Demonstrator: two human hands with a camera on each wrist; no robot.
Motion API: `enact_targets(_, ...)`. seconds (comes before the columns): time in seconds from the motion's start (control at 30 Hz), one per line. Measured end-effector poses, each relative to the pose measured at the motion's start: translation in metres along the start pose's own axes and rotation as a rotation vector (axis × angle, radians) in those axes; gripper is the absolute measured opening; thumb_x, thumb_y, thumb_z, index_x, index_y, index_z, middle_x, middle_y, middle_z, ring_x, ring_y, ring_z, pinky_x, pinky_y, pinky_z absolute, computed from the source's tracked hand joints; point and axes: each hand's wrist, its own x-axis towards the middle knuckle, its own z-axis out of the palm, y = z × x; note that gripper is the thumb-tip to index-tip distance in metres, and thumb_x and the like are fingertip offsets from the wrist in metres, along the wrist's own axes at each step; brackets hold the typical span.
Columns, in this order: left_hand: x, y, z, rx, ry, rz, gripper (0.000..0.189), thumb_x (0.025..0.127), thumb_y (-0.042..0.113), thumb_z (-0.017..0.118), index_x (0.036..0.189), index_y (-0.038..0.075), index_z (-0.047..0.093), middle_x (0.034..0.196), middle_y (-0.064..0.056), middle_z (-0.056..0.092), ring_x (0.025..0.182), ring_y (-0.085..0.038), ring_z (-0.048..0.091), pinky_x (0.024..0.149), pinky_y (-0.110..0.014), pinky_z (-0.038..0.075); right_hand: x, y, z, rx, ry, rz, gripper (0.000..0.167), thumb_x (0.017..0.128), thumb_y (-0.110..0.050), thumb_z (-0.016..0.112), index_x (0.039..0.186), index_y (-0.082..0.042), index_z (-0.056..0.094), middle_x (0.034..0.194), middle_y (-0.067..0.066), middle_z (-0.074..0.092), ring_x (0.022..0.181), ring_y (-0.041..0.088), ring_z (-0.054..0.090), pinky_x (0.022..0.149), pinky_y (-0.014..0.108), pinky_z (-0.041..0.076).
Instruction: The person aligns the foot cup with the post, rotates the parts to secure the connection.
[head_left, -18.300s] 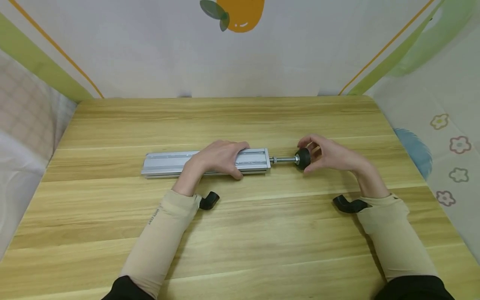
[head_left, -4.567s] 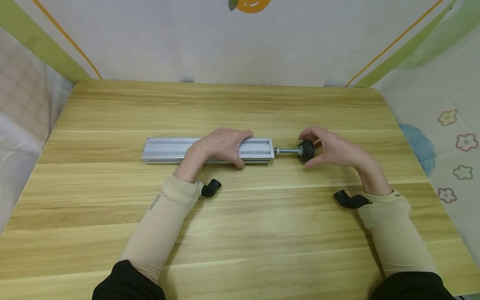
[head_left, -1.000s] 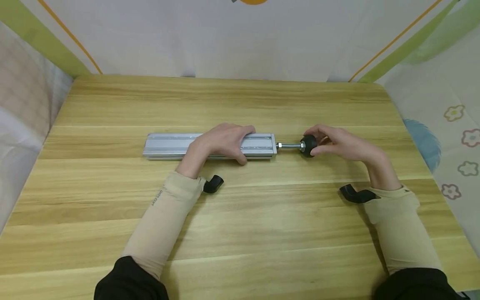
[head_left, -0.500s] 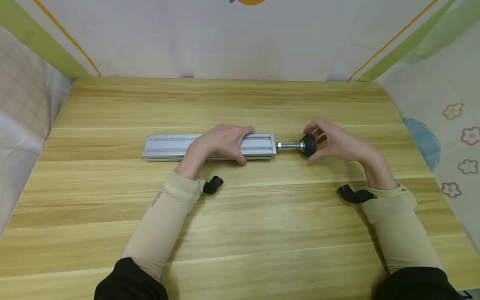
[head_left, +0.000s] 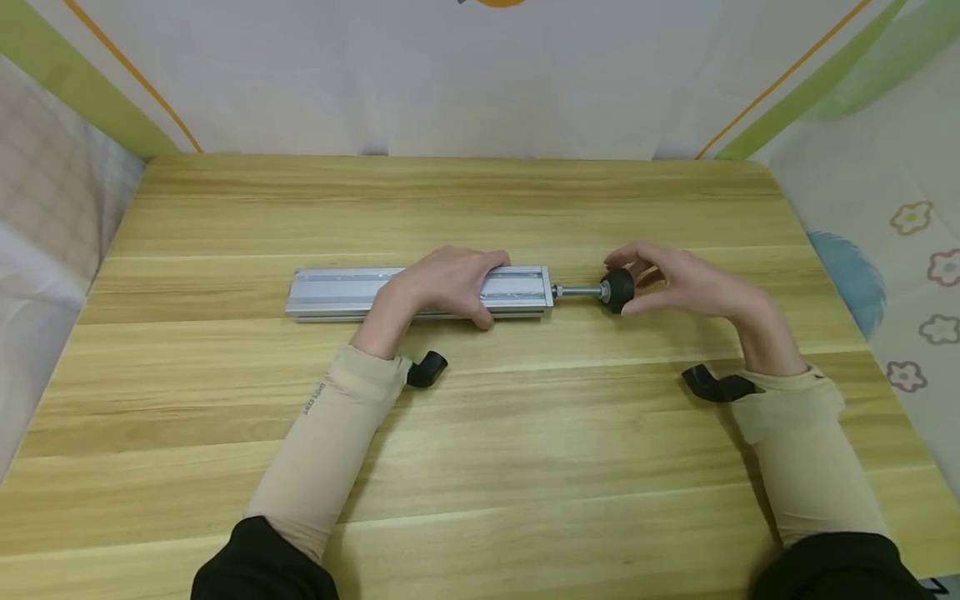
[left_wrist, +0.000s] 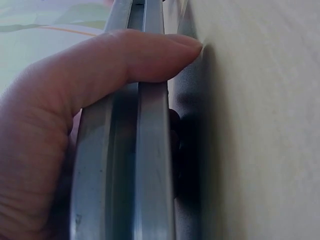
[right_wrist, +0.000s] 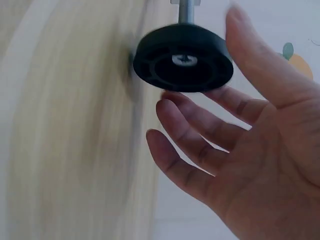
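Note:
A length of grooved aluminium profile (head_left: 330, 292) lies flat across the table. My left hand (head_left: 442, 287) grips it from above near its right end; in the left wrist view the thumb (left_wrist: 150, 55) bends across its slotted side. From the end plate (head_left: 547, 289) a threaded rod (head_left: 580, 292) with a nut runs right to a round black levelling foot (head_left: 618, 291). My right hand (head_left: 693, 283) has thumb and fingers curved round that foot, fingertips right at its rim. The right wrist view shows the foot's hollow underside (right_wrist: 150, 70) and a screw in its middle; the index fingertip is hidden behind it.
The wooden table (head_left: 525, 467) carries the work. A white printed cloth (head_left: 420, 83) hangs along its back edge, and another patterned cloth (head_left: 922, 333) hangs at the right. A black curved piece sticks out of each sleeve cuff.
Over the last second my right fingers spread away from the foot and came back in toward its rim. My left hand and the profile stay put; the head view has shifted since the oldest frame.

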Motion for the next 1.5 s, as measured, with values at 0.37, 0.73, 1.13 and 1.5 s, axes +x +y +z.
enact_targets(0.37, -0.0007, -0.0006, -0.0014, -0.002, -0.004, -0.004, 0.067, 0.069, 0.031, 0.079, 0.130, 0.019, 0.053, 0.102, 0.000, 0.067, 0.087, -0.020, 0.058, 0.081, -0.034, 0.046, 0.0073, 0.0002, 0.0097, -0.010, 0.032, 0.008, 0.072, 0.080, -0.013, 0.087, 0.141, -0.004, 0.048, 0.135, 0.014, 0.058, 0.119, 0.027, 0.057, 0.105, 0.049, 0.048)
enact_targets(0.73, -0.0022, -0.0016, 0.0016, -0.003, -0.001, -0.009, 0.067, 0.069, 0.031, 0.079, 0.130, 0.020, 0.053, 0.101, 0.001, 0.066, 0.087, -0.021, 0.058, 0.081, -0.034, 0.046, 0.0000, -0.0036, 0.0041, -0.052, -0.011, 0.036, 0.054, 0.096, -0.019, 0.071, 0.145, -0.007, 0.051, 0.126, 0.012, 0.066, 0.116, 0.025, 0.062, 0.095, 0.037, 0.051)
enact_targets(1.13, -0.0032, -0.0015, 0.0009, 0.001, -0.004, -0.008, 0.071, 0.070, 0.031, 0.080, 0.135, 0.020, 0.052, 0.104, 0.001, 0.068, 0.089, -0.021, 0.058, 0.082, -0.035, 0.047, 0.0057, -0.0063, 0.0099, -0.025, 0.077, -0.016, 0.075, 0.075, -0.010, 0.090, 0.138, -0.004, 0.051, 0.136, 0.013, 0.055, 0.112, 0.020, 0.052, 0.099, 0.032, 0.049)
enact_targets(1.5, -0.0050, -0.0039, -0.0006, -0.002, -0.010, -0.019, 0.072, 0.069, 0.032, 0.079, 0.135, 0.020, 0.052, 0.104, 0.001, 0.067, 0.089, -0.022, 0.058, 0.082, -0.035, 0.047, 0.0012, -0.0066, 0.0031, -0.049, 0.017, 0.020, 0.047, 0.100, -0.018, 0.066, 0.143, -0.007, 0.051, 0.140, 0.013, 0.058, 0.122, 0.026, 0.058, 0.096, 0.030, 0.048)
